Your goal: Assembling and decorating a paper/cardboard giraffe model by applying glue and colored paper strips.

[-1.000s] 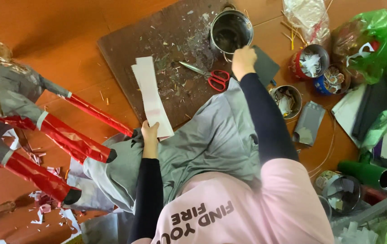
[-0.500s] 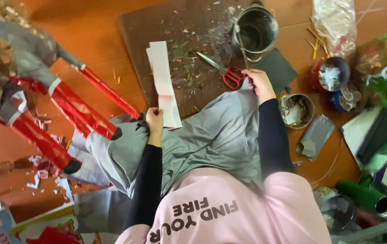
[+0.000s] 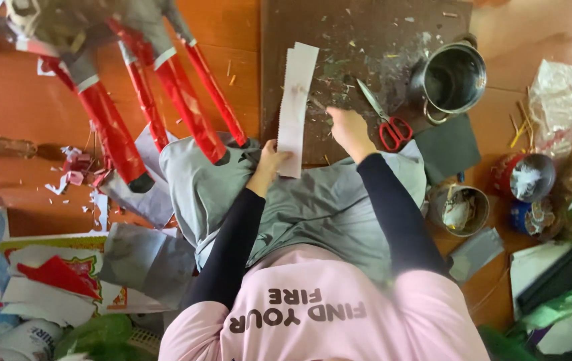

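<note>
At centre frame the left hand (image 3: 271, 160) pinches the near end of a long white paper strip (image 3: 295, 107) lying on the dark board (image 3: 366, 40), while the right hand (image 3: 347, 128), loosely curled and empty as far as shows, rests just beside red-handled scissors (image 3: 386, 124). This looks like preparation for cutting; picking up the scissors seems next. A steel pot (image 3: 453, 80) crowds the upper right; bare board lies above.

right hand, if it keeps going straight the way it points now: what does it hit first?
The right hand points up-image across the brown board. Ahead is only bare board strewn with small scraps; the white paper strip lies to its left, the red-handled scissors to its right. The way looks free, though depth is unclear.
</note>
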